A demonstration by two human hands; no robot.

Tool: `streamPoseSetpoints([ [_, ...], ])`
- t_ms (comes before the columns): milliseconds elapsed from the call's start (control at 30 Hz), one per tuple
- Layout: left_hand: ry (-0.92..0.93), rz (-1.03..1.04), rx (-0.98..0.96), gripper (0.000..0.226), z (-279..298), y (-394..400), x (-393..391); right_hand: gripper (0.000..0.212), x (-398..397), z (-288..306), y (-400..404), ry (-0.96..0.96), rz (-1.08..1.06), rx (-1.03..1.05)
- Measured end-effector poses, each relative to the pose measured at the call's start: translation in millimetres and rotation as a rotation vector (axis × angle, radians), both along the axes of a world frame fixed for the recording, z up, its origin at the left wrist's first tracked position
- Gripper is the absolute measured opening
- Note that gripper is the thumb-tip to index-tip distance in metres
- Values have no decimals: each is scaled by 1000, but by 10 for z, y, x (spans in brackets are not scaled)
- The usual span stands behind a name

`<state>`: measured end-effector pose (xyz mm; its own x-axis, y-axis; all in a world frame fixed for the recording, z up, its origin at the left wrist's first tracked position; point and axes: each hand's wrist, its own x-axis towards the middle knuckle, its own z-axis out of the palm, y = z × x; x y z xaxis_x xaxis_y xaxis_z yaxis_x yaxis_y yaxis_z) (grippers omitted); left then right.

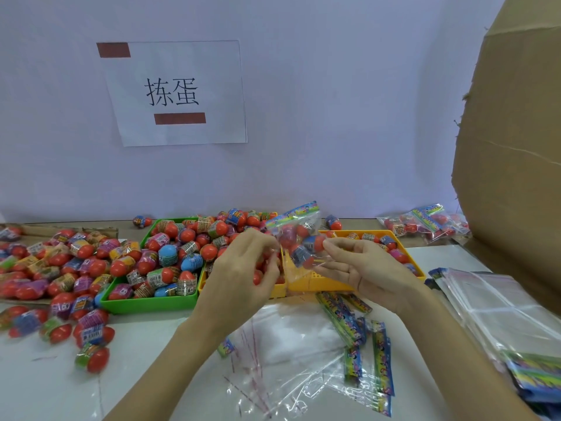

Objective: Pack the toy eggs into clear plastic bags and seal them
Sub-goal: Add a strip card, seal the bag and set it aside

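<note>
Bag [299,238] with several toy eggs [306,249] was held above the yellow tray [321,282], pinched by left hand [247,268] and right hand [362,270]; sealing judged under way. Packed bags [425,224] lay far right. Many loose eggs [76,262] and empty bags [501,308] remained.

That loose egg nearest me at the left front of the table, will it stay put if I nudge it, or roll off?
The egg is rounded and lies on its side on the smooth white tabletop, so it will probably roll or wobble. Its wrapper looks glossy, so it may slip under the fingertips. It looks like hollow plastic, likely light, so even a gentle nudge should move it.
</note>
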<state>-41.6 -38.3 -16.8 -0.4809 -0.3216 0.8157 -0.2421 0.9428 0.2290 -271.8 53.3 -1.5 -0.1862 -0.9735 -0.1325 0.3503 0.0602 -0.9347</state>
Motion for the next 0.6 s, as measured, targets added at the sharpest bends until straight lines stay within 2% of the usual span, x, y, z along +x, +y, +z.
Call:
streamPoseSetpoints([
  [33,81,27,197,4,-3,25,-25,40,1,-8,-6,-25,-21,-2],
  [133,165,67,754,28,6,34,-68,39,35,-18,-19,-66,-24,-36],
  [233,167,-56,1101,32,30,16,-59,40,87,-27,-35,-75,-6,-69],
  [300,207,-142,1194,19,31,24,-53,41,127,-22,-36,-67,29,-91],
  [400,231,-160,1182,9,30,26,-51,38,180,-17,-26,-1,37,-112],
  [533,233,-172,1201,8,41,5,-32,24,220,-22,-21,457,-181,-155],
  [600,235,-184,1214,8,50,4,-28,18,192,-42,-32,520,-232,-183],
])
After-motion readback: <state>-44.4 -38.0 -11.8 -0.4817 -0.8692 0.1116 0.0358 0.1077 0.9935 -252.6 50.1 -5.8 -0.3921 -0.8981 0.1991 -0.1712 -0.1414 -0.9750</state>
